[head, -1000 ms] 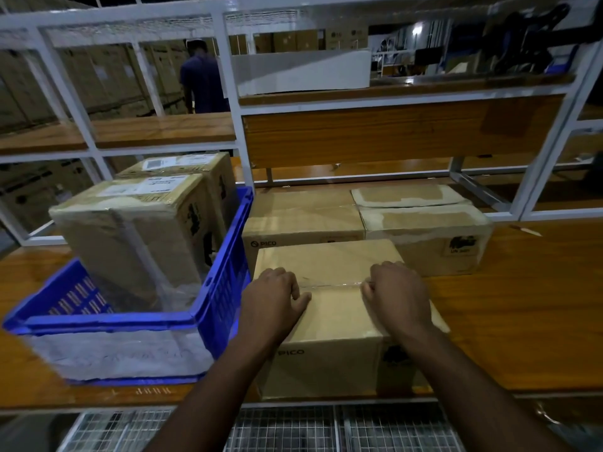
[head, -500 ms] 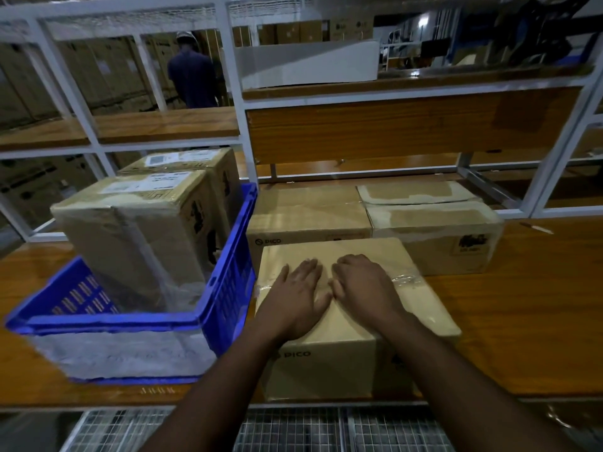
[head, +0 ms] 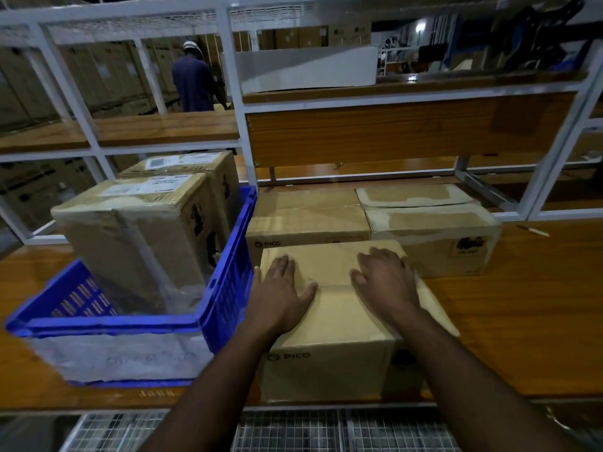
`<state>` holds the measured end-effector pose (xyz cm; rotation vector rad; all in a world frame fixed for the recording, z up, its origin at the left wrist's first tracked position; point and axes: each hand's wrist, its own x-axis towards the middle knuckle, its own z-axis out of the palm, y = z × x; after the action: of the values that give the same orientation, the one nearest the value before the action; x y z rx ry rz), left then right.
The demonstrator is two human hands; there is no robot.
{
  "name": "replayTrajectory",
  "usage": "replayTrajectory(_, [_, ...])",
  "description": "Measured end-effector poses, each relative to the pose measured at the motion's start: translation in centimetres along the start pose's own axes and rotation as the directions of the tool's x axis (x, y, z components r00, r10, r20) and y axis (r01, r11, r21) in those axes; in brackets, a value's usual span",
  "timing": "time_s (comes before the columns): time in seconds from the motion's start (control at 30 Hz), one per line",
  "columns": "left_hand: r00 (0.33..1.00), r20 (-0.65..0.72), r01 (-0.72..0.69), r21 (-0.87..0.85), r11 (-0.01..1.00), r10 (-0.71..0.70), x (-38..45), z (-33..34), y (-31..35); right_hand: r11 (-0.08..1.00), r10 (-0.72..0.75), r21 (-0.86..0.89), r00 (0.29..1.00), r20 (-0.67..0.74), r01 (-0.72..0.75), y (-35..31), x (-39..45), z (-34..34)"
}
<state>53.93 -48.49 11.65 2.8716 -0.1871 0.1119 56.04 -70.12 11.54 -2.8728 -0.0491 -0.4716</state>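
A brown cardboard box marked PICO (head: 329,334) stands at the front edge of the wooden table (head: 528,321). My left hand (head: 282,295) lies flat on the left half of its top, fingers straight. My right hand (head: 385,282) rests flat on the right half, fingers spread toward the far edge. A seam runs across the top between the two hands.
A blue plastic crate (head: 225,288) on the left holds two wrapped cardboard boxes (head: 140,236). Two more boxes (head: 310,216) (head: 434,230) sit behind the front one. White shelf frames (head: 241,102) rise behind. A person (head: 192,83) stands in the background. Wire mesh (head: 293,429) lies below the table edge.
My hands came together at the middle of the box top, then spread apart again, and now lie flat on it. The box has not moved.
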Motion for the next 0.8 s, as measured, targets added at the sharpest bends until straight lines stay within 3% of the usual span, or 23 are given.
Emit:
replayTrajectory(0.13, [0.964, -0.029, 0.248, -0.259, 0.933, -0.264, -0.3, -0.4, -0.6, 0.957, 0.290, 0.015, 0.957, -0.008, -0.290, 1.1, 0.0, -0.4])
replayTrajectory(0.27, [0.911, 0.083, 0.405, -0.374, 0.835, -0.404, -0.2, -0.5, -1.7, 0.946, 0.322, 0.041, 0.947, 0.007, -0.322, 1.2, 0.0, -0.8])
replayTrajectory(0.43, [0.929, 0.031, 0.346, -0.433, 0.832, -0.370, -1.7, -0.8, -1.7, 0.952, 0.281, 0.149, 0.957, -0.073, -0.268, 1.7, -1.4, -1.2])
replayTrajectory(0.57, [0.937, -0.141, 0.190, -0.561, 0.805, -0.319, -4.9, -1.6, -1.0, 0.939, 0.278, 0.266, 0.935, -0.221, -0.216, 1.6, -4.0, -2.5])
replayTrajectory(0.7, [0.854, -0.375, 0.020, -0.667, 0.744, -0.359, -7.0, -2.3, 0.4, 0.894, 0.361, 0.398, 0.858, -0.364, -0.207, 1.1, -5.2, -4.7])
replayTrajectory(0.8, [0.823, -0.448, -0.101, -0.722, 0.685, -0.350, -7.2, -2.8, 0.7, 0.814, 0.442, 0.543, 0.827, -0.348, -0.207, 0.8, -5.4, -6.0])
